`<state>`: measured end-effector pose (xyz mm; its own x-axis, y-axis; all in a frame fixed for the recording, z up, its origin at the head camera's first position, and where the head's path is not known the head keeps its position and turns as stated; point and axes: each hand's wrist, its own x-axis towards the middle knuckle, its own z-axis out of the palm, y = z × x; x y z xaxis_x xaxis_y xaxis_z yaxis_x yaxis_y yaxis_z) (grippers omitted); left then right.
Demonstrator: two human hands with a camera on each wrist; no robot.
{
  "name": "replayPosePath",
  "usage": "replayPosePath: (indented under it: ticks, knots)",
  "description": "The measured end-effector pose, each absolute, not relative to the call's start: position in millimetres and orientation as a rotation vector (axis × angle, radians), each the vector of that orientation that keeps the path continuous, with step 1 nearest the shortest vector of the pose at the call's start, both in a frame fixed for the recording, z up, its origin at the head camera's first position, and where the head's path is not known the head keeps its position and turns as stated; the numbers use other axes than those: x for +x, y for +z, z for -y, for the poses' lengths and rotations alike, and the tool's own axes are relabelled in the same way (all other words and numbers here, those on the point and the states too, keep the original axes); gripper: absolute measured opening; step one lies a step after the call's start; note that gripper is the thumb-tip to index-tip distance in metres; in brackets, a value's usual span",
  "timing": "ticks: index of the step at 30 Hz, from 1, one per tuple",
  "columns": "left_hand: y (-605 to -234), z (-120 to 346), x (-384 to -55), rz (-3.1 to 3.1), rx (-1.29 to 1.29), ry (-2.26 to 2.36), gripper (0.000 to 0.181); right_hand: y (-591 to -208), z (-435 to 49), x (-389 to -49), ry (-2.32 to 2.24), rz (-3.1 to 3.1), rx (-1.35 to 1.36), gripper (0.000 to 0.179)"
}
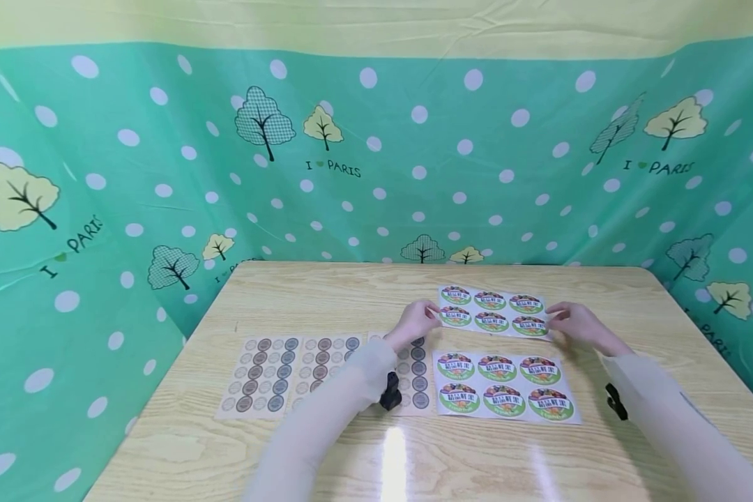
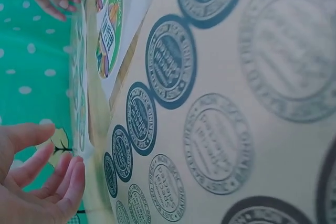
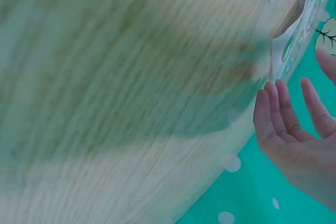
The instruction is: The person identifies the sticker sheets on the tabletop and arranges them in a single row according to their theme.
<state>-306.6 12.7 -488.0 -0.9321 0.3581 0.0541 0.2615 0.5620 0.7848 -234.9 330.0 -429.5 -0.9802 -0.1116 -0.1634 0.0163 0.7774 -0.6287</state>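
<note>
A white sheet of oval fruit stickers (image 1: pixel 491 312), green-rimmed with colourful fruit, lies at the far part of the table. My left hand (image 1: pixel 417 322) is at its left edge, the right hand (image 1: pixel 574 323) at its right edge. In the left wrist view the left hand (image 2: pixel 39 174) has its thumb apart from loosely bent fingers, fingertips right by the sheet's corner. The right wrist view shows the right hand (image 3: pixel 294 124) with fingers nearly straight, thumb spread away, fingertips at the sheet's edge. A second matching sticker sheet (image 1: pixel 505 388) lies nearer, just below.
Left of these lie beige sheets of round stickers: a left sheet (image 1: pixel 259 376), a middle sheet (image 1: pixel 320 362), and a right sheet (image 1: pixel 408 376) partly under my left forearm in view. A green dotted curtain (image 1: pixel 414 139) hangs behind the wooden table (image 1: pixel 182 450).
</note>
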Motion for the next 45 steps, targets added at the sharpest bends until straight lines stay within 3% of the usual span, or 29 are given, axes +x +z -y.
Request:
replayPosePath:
  ticks: [4, 7, 13, 23, 27, 33, 45]
  knots:
    - [-512, -17, -330, -2.698, 0.439, 1.344, 0.024, -431, -329, -241, -0.986, -2.753, -0.055, 0.054]
    - [-505, -20, -327, -2.717, 0.313, 1.321, 0.029, -432, -328, -247, -0.999, -2.734, -0.033, 0.059]
    - [-550, -26, -362, -2.728, 0.307, 1.427, 0.030, -433, -328, -257, -1.034, -2.718, -0.011, 0.066]
    - [-578, -40, -391, -2.693, 0.096, 1.391, 0.039, -435, -329, -268, -1.053, -2.667, 0.038, 0.074]
    - [-552, -35, -375, -2.630, 0.114, 1.406, 0.046, -438, -331, -271, -1.053, -2.663, 0.033, 0.077]
    - [-449, -29, -299, -2.515, 0.016, 1.385, 0.046, -440, -332, -274, -1.084, -2.642, 0.005, 0.080]
    - [-450, -30, -299, -2.524, 0.005, 1.337, 0.047, -443, -333, -276, -1.060, -2.619, -0.010, 0.081]
